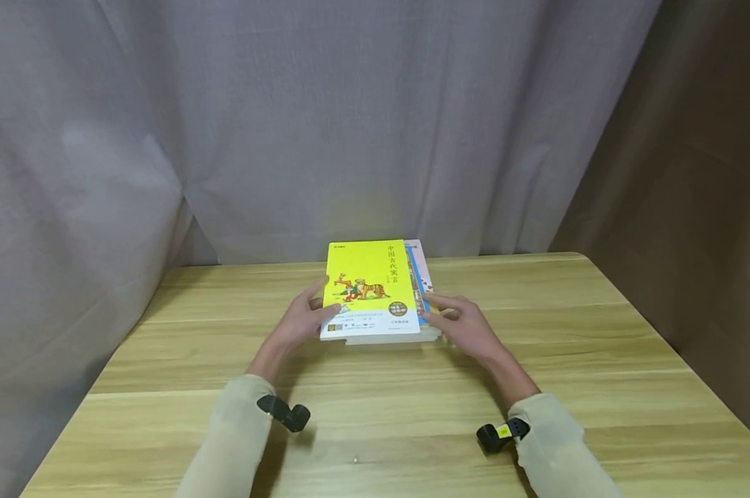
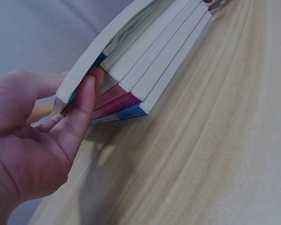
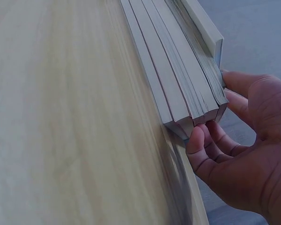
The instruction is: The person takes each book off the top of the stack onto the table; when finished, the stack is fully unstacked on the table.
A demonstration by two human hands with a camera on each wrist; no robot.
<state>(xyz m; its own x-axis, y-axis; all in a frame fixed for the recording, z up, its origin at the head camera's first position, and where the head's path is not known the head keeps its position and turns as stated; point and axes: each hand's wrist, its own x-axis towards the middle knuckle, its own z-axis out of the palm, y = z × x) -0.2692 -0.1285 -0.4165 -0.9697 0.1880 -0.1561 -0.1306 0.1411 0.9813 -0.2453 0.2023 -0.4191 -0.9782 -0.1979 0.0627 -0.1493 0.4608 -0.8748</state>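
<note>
A yellow paperback book with a tiger drawing and Chinese characters lies uppermost on a stack of books, offset to the left. My left hand pinches its left edge, thumb on the cover and fingers beneath. In the left wrist view a gap shows between this top book and the books below. A book with a pink and blue cover peeks out under its right side. There my right hand holds the stack's right side, its curled fingertips against the page blocks in the right wrist view.
The stack sits near the far edge of a wood-grain table. Behind it hangs a grey curtain, with a darker brown one at the right. Each wrist carries a black strapped camera.
</note>
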